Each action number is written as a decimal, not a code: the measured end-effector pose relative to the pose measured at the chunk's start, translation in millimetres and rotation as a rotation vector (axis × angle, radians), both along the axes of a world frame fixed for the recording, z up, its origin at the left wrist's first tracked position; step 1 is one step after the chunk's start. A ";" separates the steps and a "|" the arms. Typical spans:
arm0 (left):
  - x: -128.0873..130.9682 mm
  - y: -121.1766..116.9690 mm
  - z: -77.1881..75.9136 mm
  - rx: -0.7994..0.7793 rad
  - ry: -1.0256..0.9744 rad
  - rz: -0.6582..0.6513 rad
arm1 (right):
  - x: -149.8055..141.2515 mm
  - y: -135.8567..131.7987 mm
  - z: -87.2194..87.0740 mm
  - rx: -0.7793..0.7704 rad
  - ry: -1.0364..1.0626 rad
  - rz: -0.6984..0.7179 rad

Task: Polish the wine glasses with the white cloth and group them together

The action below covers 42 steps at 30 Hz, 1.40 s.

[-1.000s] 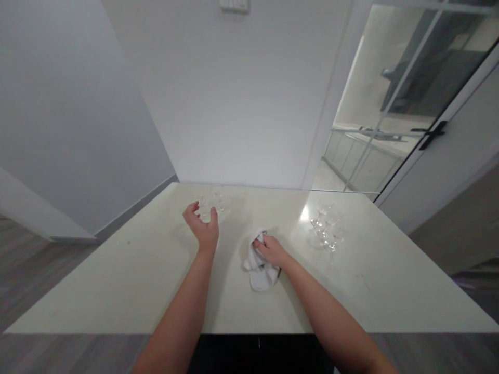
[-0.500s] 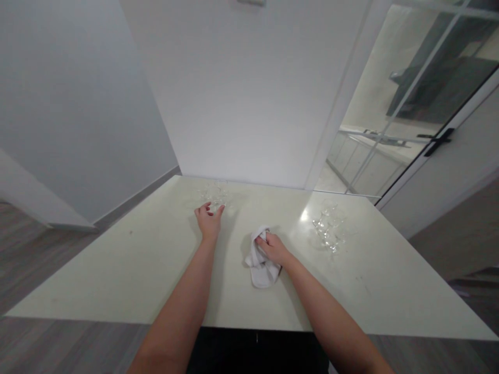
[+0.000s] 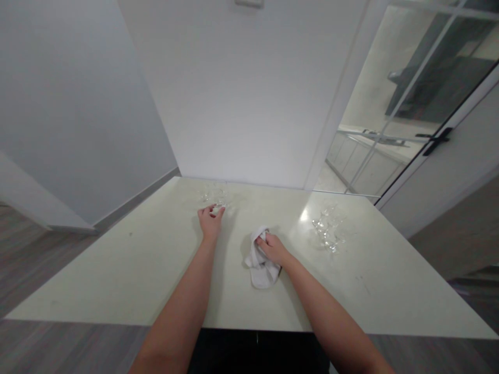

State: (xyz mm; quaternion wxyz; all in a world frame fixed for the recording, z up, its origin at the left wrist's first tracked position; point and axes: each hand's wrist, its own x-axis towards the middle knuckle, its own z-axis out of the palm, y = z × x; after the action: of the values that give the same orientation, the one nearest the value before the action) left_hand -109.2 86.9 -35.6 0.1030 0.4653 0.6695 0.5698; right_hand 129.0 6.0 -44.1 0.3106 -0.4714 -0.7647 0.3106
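My left hand (image 3: 210, 221) reaches to the far left part of the white table (image 3: 128, 270), its fingers curled around one small clear glass (image 3: 217, 208) at the near edge of a cluster of clear glasses (image 3: 212, 195). My right hand (image 3: 273, 248) rests near the table's middle, closed on a crumpled white cloth (image 3: 260, 265) that lies under and in front of it.
A second cluster of clear glasses (image 3: 328, 228) stands at the right of the table. White walls rise behind the table, and a glass-paned door (image 3: 409, 98) with a black handle is at the right. Grey wood floor surrounds the table.
My left hand has dropped from an open pose above the table and moved forward, closing its fingers on a glass at the left cluster. My right hand stays on the cloth.
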 end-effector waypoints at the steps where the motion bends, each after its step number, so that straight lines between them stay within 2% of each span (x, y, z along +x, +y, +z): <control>1: -0.1 0.1 -0.5 -0.008 0.002 -0.009 | -0.1 -0.4 0.6 0.001 0.001 0.001; 5: 0.2 -0.5 -0.6 -0.003 0.015 -0.014 | 0.0 -0.8 1.1 -0.005 0.000 -0.001; 8: 4.7 -3.3 3.0 0.088 0.032 -0.017 | 0.3 -0.3 -1.0 -0.017 0.023 -0.010; 11: 14.6 -8.7 9.3 0.203 0.018 -0.070 | -0.1 0.0 -2.0 -0.061 0.159 -0.029; 13: 23.3 -14.3 14.4 0.257 -0.019 -0.165 | -0.8 0.2 0.4 -0.111 0.351 -0.092; 17: 40.0 -31.9 24.9 0.256 -0.029 -0.394 | -1.2 0.4 14.4 -0.340 0.942 -0.234; 19: 46.7 -42.6 29.6 0.182 0.061 -0.490 | 0.1 -0.3 23.5 -0.440 1.168 -0.179; 22: 55.8 -56.7 34.3 0.088 0.315 -0.633 | 2.4 -2.9 33.9 -0.452 1.347 -0.052; 25: 65.0 -64.8 35.1 0.046 0.548 -0.733 | 3.2 -6.8 37.5 -0.501 1.391 0.029; 29: 72.3 -66.5 33.0 -0.027 0.659 -0.757 | 4.2 -11.9 37.8 -0.533 1.422 0.057; 33: 72.0 -65.6 32.5 -0.039 0.691 -0.769 | 5.7 -14.0 39.0 -0.547 1.390 0.002; 38: 71.1 -66.5 34.3 -0.022 0.671 -0.818 | 4.0 -11.3 36.6 -0.553 1.417 0.034; 42: 72.9 -69.1 36.0 0.069 0.624 -0.792 | 5.6 -6.9 33.1 -0.400 1.523 -0.091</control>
State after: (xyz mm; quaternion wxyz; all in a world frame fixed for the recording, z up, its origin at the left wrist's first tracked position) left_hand -36.3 17.8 0.4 0.0907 0.8348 0.4215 0.3425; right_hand 134.6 -0.9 -10.9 0.6708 -0.2065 -0.2510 0.6666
